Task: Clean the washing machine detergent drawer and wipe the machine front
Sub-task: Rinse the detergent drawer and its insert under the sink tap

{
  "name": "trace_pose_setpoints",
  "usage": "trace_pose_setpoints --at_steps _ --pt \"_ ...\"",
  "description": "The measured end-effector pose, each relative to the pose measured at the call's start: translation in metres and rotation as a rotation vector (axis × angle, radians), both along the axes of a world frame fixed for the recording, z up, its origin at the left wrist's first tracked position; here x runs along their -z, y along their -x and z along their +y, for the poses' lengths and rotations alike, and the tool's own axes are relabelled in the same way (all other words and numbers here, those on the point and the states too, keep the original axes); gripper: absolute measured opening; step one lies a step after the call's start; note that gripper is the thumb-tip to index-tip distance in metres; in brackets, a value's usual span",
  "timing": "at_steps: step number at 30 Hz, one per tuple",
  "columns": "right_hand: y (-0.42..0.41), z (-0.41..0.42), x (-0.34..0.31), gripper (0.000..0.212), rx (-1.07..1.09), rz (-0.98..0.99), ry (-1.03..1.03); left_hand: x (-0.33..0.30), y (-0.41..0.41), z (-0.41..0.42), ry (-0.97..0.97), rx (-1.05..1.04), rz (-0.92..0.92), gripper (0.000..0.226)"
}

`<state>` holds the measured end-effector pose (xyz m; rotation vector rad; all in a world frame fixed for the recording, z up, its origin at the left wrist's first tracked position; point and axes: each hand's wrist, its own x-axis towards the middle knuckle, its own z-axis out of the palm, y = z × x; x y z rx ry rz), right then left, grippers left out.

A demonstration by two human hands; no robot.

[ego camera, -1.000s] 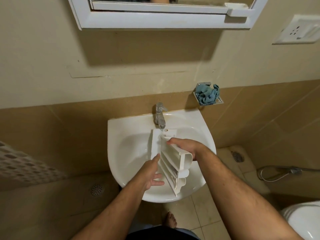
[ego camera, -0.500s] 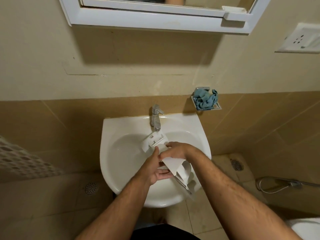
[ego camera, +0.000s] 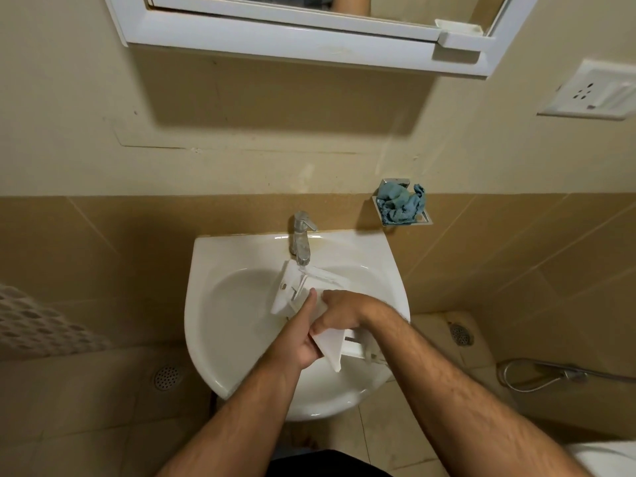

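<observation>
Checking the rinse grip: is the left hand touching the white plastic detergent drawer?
Touching: the head view shows the left hand gripping the white plastic detergent drawer.

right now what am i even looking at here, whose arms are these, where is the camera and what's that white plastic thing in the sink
The camera sits on a person's head and looks forward and down, so the two bare arms reaching in from the bottom are the wearer's own. There is only this one view.

They stand at a white wall sink. The white plastic thing is a washing machine detergent drawer, taken out and held in the basin, its far end right under the tap.

The left hand grips the drawer's near part, thumb pointing along it. The right hand lies curled over the top of it.

On the wall to the right, a crumpled blue cloth sits in a small metal holder. A mirror cabinet hangs above.
</observation>
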<state>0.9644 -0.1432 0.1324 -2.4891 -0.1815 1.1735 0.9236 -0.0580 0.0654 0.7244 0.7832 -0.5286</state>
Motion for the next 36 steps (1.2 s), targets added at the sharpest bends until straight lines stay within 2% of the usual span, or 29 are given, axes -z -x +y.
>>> trace_pose_setpoints --at_steps 3,6,8,12,16,21,26,34,36 --pt "-0.005 -0.009 -0.006 0.046 0.075 0.001 -0.107 0.010 -0.004 0.002 0.029 -0.036 -0.037 0.040" --pt "-0.011 -0.021 -0.011 0.067 0.338 -0.029 -0.264 0.009 -0.005 0.009 0.100 -0.110 -0.063 0.031" --pt "-0.018 -0.027 -0.010 0.068 0.446 -0.111 -0.324 0.007 -0.008 0.012 0.151 -0.151 -0.043 0.033" --pt "-0.026 -0.037 -0.009 0.052 0.401 -0.348 -0.156 0.005 -0.019 0.014 0.185 -0.159 0.004 0.044" --pt "-0.026 -0.041 -0.007 0.046 0.335 -0.349 -0.041 0.006 -0.027 0.015 0.209 -0.112 -0.016 0.049" --pt "-0.026 -0.039 -0.007 0.050 0.448 -0.293 -0.141 0.008 -0.034 0.022 0.218 -0.069 -0.064 0.045" --pt "-0.029 -0.029 -0.006 0.035 0.512 -0.265 -0.248 0.005 -0.042 0.035 0.220 -0.108 -0.086 0.036" --pt "-0.021 -0.019 0.001 0.031 0.501 -0.235 -0.301 0.014 -0.033 0.044 0.234 -0.140 -0.095 0.033" --pt "-0.017 -0.020 0.003 0.037 0.534 -0.197 -0.337 0.016 -0.030 0.048 0.242 -0.161 -0.101 0.034"
